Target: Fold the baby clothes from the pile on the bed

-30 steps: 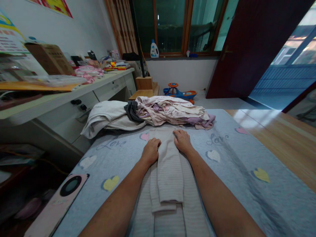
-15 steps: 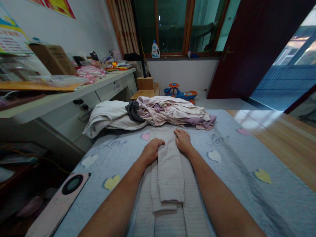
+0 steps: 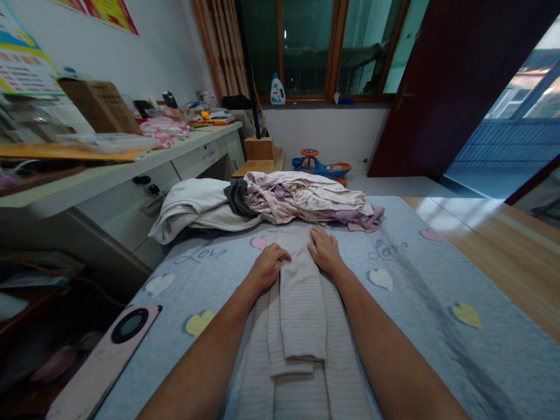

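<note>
A light grey striped long-sleeved top [image 3: 303, 309] lies lengthwise on the bed, its sleeves laid one over the other down the middle. My left hand [image 3: 268, 267] is closed on its left edge near the far end, thumb resting over the cloth. Level with it, my right hand [image 3: 324, 249] has its fingers curled over the right edge. The fingertips under the fabric are partly hidden. Just beyond both hands sits a heap of crumpled floral clothes [image 3: 301, 195], with a folded white garment [image 3: 196, 201] at its left.
A blue bedsheet [image 3: 406, 326] with hearts covers the bed. At the lower left edge lies a pink phone [image 3: 109, 356]. A cluttered white desk [image 3: 175, 160] runs along the left. Past the bed stand a blue ride-on toy [image 3: 324, 167] and a dark red door [image 3: 420, 87].
The view has tilted very slightly. Both hands stay at the same edges of the striped top, and the cloth lies as before.
</note>
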{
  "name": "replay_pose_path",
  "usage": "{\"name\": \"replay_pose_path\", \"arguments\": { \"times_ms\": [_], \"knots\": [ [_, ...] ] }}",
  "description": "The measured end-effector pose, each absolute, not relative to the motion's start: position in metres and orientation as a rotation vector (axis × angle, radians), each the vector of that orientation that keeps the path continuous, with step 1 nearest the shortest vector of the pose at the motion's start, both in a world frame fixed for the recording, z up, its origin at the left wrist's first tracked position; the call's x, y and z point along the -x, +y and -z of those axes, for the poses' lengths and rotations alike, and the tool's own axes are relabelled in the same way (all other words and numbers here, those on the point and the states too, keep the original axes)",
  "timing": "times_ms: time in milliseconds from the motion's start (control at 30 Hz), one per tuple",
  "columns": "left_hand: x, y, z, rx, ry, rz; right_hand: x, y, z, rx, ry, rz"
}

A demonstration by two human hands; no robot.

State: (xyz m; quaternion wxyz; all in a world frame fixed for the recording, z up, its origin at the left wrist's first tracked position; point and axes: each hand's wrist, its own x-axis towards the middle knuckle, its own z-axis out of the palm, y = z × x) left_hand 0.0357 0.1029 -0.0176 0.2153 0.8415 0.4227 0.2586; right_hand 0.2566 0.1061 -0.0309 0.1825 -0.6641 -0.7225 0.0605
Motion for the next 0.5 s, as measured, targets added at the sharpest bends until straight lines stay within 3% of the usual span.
{"name": "replay_pose_path", "arguments": {
  "times_ms": [167, 500],
  "knots": [
    [-0.051, 0.090, 0.013, -2.517, 1.223, -0.730, -0.252, 0.103, 0.028, 1.889, -2.180, -0.197],
    [-0.067, 0.071, 0.026, -2.617, 1.251, -0.300, -0.254, 0.104, 0.025, 1.961, -2.237, -0.269]
  ]
}}
